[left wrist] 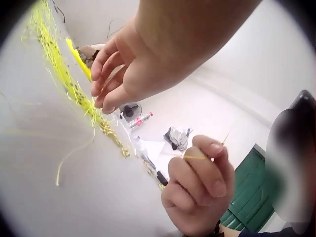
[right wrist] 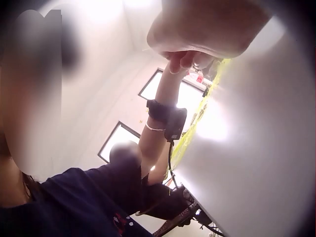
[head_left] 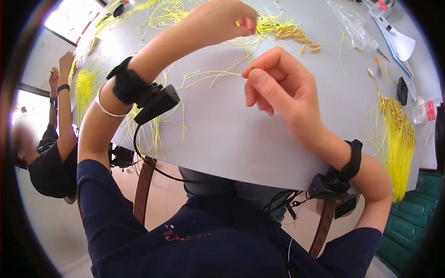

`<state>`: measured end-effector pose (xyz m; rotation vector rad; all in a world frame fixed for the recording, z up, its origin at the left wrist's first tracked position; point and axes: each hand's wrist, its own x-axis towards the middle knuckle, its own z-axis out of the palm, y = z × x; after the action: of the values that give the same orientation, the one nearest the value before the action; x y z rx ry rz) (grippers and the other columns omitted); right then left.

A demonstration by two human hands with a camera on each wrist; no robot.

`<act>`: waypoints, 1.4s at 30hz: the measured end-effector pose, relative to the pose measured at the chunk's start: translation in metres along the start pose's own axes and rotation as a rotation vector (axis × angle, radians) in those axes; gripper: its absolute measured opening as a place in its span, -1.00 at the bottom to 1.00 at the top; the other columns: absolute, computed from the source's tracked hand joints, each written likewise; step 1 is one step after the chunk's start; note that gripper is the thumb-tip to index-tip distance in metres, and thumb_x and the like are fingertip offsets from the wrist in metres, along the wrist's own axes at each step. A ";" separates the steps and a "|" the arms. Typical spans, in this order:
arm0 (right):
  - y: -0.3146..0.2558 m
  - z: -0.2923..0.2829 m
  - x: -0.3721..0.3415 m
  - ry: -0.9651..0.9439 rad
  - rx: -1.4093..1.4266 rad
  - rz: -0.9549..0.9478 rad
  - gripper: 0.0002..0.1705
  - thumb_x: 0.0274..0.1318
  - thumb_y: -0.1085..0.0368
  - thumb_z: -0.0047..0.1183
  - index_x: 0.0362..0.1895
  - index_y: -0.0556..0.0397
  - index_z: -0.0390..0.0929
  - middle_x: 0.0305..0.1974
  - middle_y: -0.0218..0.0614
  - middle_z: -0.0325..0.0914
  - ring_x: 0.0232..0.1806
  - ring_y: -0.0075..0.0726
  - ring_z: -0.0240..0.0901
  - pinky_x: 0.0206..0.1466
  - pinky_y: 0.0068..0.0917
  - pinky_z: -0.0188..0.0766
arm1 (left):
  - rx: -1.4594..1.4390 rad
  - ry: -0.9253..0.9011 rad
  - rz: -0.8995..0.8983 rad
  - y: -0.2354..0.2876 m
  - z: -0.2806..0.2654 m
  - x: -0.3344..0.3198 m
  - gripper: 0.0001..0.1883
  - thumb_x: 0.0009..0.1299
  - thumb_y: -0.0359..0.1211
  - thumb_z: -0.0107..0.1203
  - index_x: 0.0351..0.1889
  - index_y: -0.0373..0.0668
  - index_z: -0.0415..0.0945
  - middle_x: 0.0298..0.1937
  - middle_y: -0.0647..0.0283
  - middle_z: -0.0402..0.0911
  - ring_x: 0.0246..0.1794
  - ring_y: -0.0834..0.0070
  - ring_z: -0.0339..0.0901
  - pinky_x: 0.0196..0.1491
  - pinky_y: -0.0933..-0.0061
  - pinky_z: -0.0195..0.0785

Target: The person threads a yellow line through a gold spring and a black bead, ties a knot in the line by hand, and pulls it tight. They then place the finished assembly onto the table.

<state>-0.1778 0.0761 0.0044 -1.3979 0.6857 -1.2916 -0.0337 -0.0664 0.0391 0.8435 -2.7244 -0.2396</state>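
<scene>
My right hand (head_left: 289, 90) is raised over the near part of the table, its thumb and forefinger pinching a thin yellow cord (left wrist: 195, 157). Part of that cord lies across a finger in the left wrist view, and a short end sticks out past the fingertips. Further off, my left hand (head_left: 227, 21) reaches over the far side of the table with loosely bent fingers. Beside it lies a pile of yellow cords (head_left: 273, 23) with tan, braided-looking ends (head_left: 294, 33). In the left wrist view the left fingers (left wrist: 101, 64) hang near that pile, and nothing shows between them.
A thick bundle of yellow cords (head_left: 398, 143) hangs over the table's right edge. Near it are a black object (head_left: 402, 90), a bottle (head_left: 424, 111) and a clear plastic bag (head_left: 352, 23). More loose cords (head_left: 153, 127) lie at left. Another person (head_left: 55, 153) sits at far left.
</scene>
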 end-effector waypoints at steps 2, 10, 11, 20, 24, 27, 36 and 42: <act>-0.005 0.000 -0.001 -0.053 0.068 0.097 -0.89 0.20 0.34 -0.05 -0.30 0.12 0.38 -0.50 -0.38 0.46 -0.51 -0.64 0.36 -0.42 -0.71 0.28 | -0.016 0.017 -0.003 0.015 0.008 0.011 -0.87 0.23 -0.30 0.06 -0.31 -0.09 0.54 -0.38 0.26 0.60 -0.36 0.39 0.54 -0.28 0.41 0.38; 0.000 -0.001 0.001 0.024 0.069 0.122 -0.83 0.24 0.26 -0.15 -0.28 0.11 0.38 -0.57 -0.34 0.42 -0.61 -0.64 0.25 -0.59 -0.69 0.15 | 0.040 0.024 0.079 0.025 0.032 0.038 -0.90 0.22 -0.32 0.04 -0.34 -0.04 0.52 -0.36 0.30 0.59 -0.41 0.37 0.52 -0.37 0.36 0.34; 0.000 -0.001 0.001 0.028 0.072 0.127 -0.82 0.24 0.25 -0.15 -0.28 0.11 0.38 -0.57 -0.34 0.42 -0.60 -0.64 0.25 -0.58 -0.69 0.15 | 0.040 0.022 0.082 0.026 0.033 0.041 -0.90 0.22 -0.32 0.04 -0.34 -0.04 0.52 -0.36 0.30 0.59 -0.41 0.37 0.52 -0.37 0.36 0.34; 0.001 0.000 0.000 0.024 0.061 0.121 -0.83 0.24 0.26 -0.14 -0.28 0.10 0.39 -0.58 -0.38 0.41 -0.61 -0.66 0.23 -0.58 -0.70 0.14 | 0.051 0.015 0.078 0.017 0.041 0.049 -0.91 0.21 -0.31 0.02 -0.40 -0.07 0.49 -0.40 0.33 0.58 -0.37 0.36 0.51 -0.36 0.32 0.32; 0.003 0.001 0.000 0.011 0.042 0.104 -0.83 0.23 0.26 -0.13 -0.28 0.11 0.39 -0.59 -0.39 0.40 -0.62 -0.68 0.21 -0.58 -0.71 0.14 | 0.125 0.115 0.005 0.027 0.042 0.051 -0.92 0.24 -0.30 0.01 -0.37 -0.02 0.49 -0.37 0.38 0.58 -0.35 0.39 0.52 -0.36 0.37 0.33; 0.005 0.001 0.000 0.014 0.021 0.086 -0.83 0.23 0.26 -0.12 -0.28 0.10 0.39 -0.60 -0.40 0.40 -0.63 -0.69 0.19 -0.57 -0.71 0.13 | 0.100 0.156 -0.011 0.035 0.036 0.052 -0.93 0.25 -0.30 0.02 -0.33 0.04 0.48 -0.35 0.42 0.56 -0.32 0.43 0.53 -0.37 0.40 0.34; 0.004 0.001 0.000 0.007 0.041 0.097 -0.84 0.25 0.26 -0.13 -0.27 0.09 0.38 -0.61 -0.44 0.39 -0.62 -0.74 0.17 -0.57 -0.74 0.10 | 0.251 0.048 0.382 0.036 0.051 0.056 -0.89 0.25 -0.39 0.06 -0.30 0.09 0.45 -0.24 0.49 0.53 -0.34 0.48 0.54 -0.42 0.44 0.40; 0.000 0.000 -0.001 -0.015 0.010 0.070 -0.83 0.24 0.24 -0.14 -0.28 0.08 0.37 -0.61 -0.43 0.38 -0.62 -0.73 0.16 -0.57 -0.73 0.10 | -0.170 0.240 0.179 0.041 0.014 0.029 -0.88 0.26 -0.39 0.07 -0.27 -0.16 0.44 -0.39 0.30 0.55 -0.41 0.50 0.51 -0.40 0.52 0.37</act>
<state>-0.1774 0.0768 0.0038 -1.3628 0.7106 -1.2266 -0.0823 -0.0485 0.0420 0.5408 -2.4944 -0.3055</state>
